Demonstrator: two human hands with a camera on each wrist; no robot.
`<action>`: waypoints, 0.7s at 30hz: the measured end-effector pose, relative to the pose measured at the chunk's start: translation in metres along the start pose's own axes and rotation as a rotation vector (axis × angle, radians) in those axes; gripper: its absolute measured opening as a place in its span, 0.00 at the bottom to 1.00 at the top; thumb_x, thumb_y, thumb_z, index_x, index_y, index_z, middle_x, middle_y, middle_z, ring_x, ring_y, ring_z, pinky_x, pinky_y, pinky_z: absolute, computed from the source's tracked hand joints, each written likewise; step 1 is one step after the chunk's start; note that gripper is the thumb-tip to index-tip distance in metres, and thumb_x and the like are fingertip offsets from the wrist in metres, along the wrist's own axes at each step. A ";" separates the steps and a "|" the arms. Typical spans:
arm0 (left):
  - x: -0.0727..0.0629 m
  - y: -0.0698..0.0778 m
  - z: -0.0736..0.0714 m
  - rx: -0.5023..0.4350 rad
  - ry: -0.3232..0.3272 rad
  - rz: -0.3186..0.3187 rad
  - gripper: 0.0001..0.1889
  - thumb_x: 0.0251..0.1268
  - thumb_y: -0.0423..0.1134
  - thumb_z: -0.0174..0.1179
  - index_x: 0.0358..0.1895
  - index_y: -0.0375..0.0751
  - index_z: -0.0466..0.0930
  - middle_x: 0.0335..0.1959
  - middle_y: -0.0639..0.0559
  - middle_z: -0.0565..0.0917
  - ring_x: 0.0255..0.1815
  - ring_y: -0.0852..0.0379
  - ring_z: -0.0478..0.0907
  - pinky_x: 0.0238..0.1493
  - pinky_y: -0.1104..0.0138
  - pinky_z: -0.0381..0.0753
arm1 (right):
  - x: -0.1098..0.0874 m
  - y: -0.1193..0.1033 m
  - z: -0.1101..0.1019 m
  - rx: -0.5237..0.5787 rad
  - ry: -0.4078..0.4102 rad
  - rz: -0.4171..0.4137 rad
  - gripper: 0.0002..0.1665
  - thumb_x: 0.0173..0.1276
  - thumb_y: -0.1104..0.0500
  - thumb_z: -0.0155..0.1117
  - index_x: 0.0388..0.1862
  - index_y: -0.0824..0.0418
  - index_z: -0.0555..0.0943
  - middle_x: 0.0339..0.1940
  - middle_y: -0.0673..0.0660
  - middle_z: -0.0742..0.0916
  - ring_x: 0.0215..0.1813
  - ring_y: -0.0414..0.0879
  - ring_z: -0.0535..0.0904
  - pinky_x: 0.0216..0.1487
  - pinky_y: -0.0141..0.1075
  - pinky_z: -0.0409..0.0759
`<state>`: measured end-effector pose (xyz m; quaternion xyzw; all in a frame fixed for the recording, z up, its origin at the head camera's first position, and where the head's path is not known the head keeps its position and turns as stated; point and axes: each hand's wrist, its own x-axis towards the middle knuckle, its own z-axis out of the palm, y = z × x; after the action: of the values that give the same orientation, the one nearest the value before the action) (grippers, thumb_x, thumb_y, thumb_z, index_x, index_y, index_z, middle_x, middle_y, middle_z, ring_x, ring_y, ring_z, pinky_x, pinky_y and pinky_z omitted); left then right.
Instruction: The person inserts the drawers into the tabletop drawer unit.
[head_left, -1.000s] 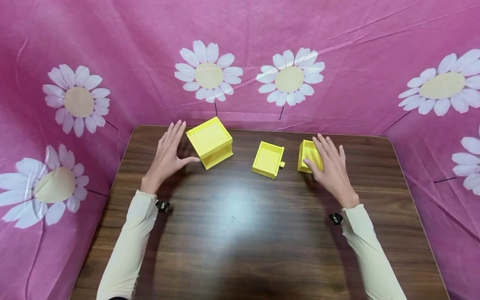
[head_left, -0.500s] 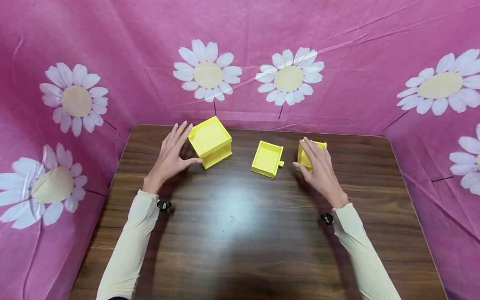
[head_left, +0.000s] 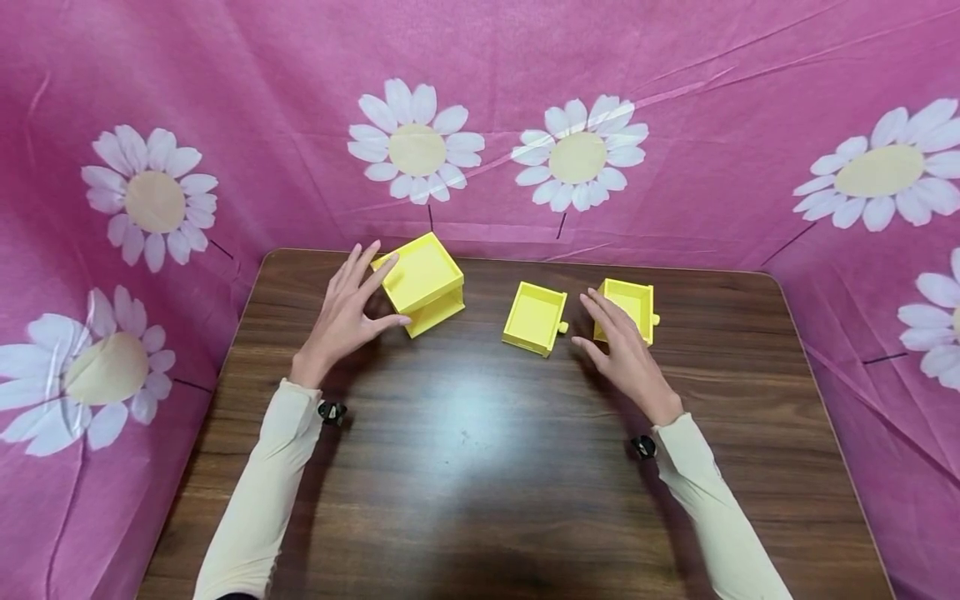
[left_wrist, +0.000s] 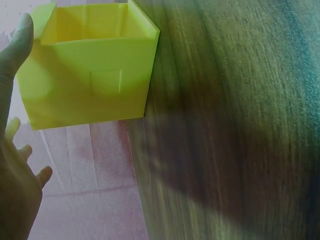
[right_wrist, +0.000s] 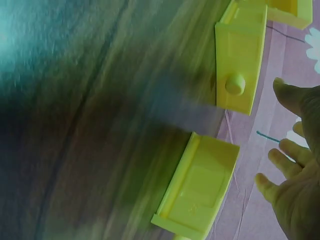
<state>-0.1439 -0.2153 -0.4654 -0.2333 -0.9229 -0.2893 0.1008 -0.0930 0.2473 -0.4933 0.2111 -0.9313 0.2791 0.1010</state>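
Note:
A yellow box-shaped casing (head_left: 423,275), open at its front, stands at the back left of the table. My left hand (head_left: 341,321) spreads around its left side, fingers extended over the edge and thumb by the front corner; contact cannot be made out. In the left wrist view the casing (left_wrist: 95,80) appears apart from the thumb. A small yellow drawer (head_left: 535,319) with a round knob lies mid-table. Further right is a second knobbed drawer (head_left: 633,304), partly covered by my right hand (head_left: 626,354). That hand's fingers are loosely extended, holding nothing; the right wrist view shows them away from both drawers.
The dark wood-grain table (head_left: 465,500) has its far edge just behind the yellow pieces. A pink cloth with white daisies (head_left: 495,50) hangs behind it and along both sides. Each wrist wears a small black device (head_left: 643,447).
My right hand has moved left and toward me across the right drawer, uncovering its knob. My left hand has shifted slightly right, its fingers now over the casing's edge. The yellow pieces have stayed put.

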 end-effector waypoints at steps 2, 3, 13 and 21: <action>0.001 0.001 0.000 0.014 -0.002 0.009 0.54 0.51 0.54 0.81 0.83 0.62 0.62 0.87 0.50 0.53 0.88 0.40 0.43 0.80 0.35 0.47 | -0.001 -0.003 0.002 0.016 -0.019 0.018 0.45 0.67 0.63 0.75 0.81 0.64 0.67 0.81 0.66 0.69 0.79 0.66 0.65 0.77 0.62 0.64; 0.001 0.001 0.000 0.018 -0.001 0.014 0.53 0.51 0.54 0.81 0.82 0.62 0.62 0.87 0.49 0.54 0.88 0.41 0.43 0.80 0.35 0.47 | -0.001 -0.004 0.002 0.023 -0.030 0.028 0.45 0.68 0.63 0.74 0.81 0.63 0.66 0.81 0.67 0.69 0.79 0.66 0.65 0.77 0.61 0.64; 0.002 0.004 0.003 0.048 -0.004 0.035 0.52 0.52 0.55 0.81 0.82 0.63 0.63 0.87 0.45 0.52 0.86 0.33 0.44 0.80 0.35 0.45 | 0.001 -0.007 0.012 0.063 -0.060 0.086 0.41 0.74 0.63 0.69 0.81 0.65 0.65 0.79 0.70 0.70 0.80 0.65 0.65 0.77 0.60 0.64; 0.007 0.008 0.007 0.061 -0.009 0.068 0.48 0.55 0.56 0.78 0.81 0.63 0.65 0.85 0.41 0.56 0.86 0.34 0.45 0.80 0.35 0.46 | -0.001 -0.007 0.017 0.057 0.023 0.066 0.35 0.71 0.70 0.69 0.75 0.73 0.70 0.71 0.72 0.76 0.71 0.66 0.74 0.71 0.59 0.73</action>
<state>-0.1462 -0.2034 -0.4649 -0.2628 -0.9231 -0.2565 0.1137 -0.0898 0.2326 -0.5047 0.1798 -0.9283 0.3110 0.0962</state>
